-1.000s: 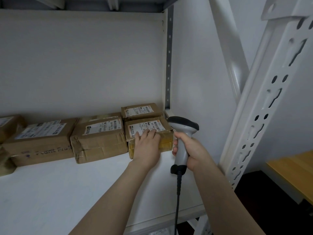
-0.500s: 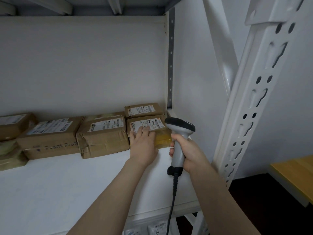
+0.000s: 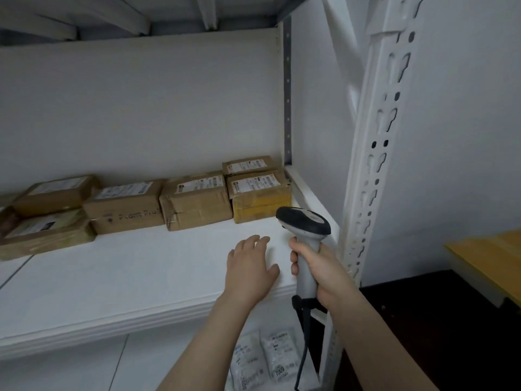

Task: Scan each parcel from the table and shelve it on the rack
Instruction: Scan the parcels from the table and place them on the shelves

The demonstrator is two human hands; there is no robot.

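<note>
After pulling left hand (image 3: 252,266) back off the parcel (image 3: 260,196), leaves it slack, fingers spread, holding nothing. Parcel well ahead of fingertips, at back of shelf (image 3: 141,277), touching its neighbour. Grips scanner (image 3: 306,224) w/ right hand (image 3: 324,275), fingers wrapped round handle. Prob. means parcel shelved; next from table (image 3: 485,258). Can't read labels; cable end cut off, bags (image 3: 265,359) below blurred.

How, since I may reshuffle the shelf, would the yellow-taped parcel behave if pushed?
The yellow-taped parcel looks boxy and low, so it would probably slide, not tip. Its glossy tape may feel slippery. Square edges suggest it's fairly stiff.
</note>
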